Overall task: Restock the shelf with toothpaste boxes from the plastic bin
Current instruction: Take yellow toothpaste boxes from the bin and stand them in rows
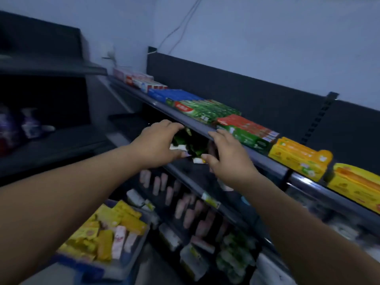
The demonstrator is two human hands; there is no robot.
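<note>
Both my hands hold a bundle of green toothpaste boxes (186, 146) just below the front lip of the top shelf (197, 125). My left hand (158, 144) grips the bundle's left end and my right hand (224, 159) its right end. On that shelf lie rows of red-and-white boxes (141, 80), blue boxes (172, 95), green boxes (205, 110), red-green boxes (248, 132) and yellow boxes (298, 157). The plastic bin (115, 270) at the lower left holds several yellow and pink boxes.
Lower shelves (205, 194) under my hands carry pink tubes and green packs, blurred. A dark shelf unit (51, 140) on the left holds purple bottles. A black back panel (236, 91) rises behind the top shelf, and a cable hangs on the wall.
</note>
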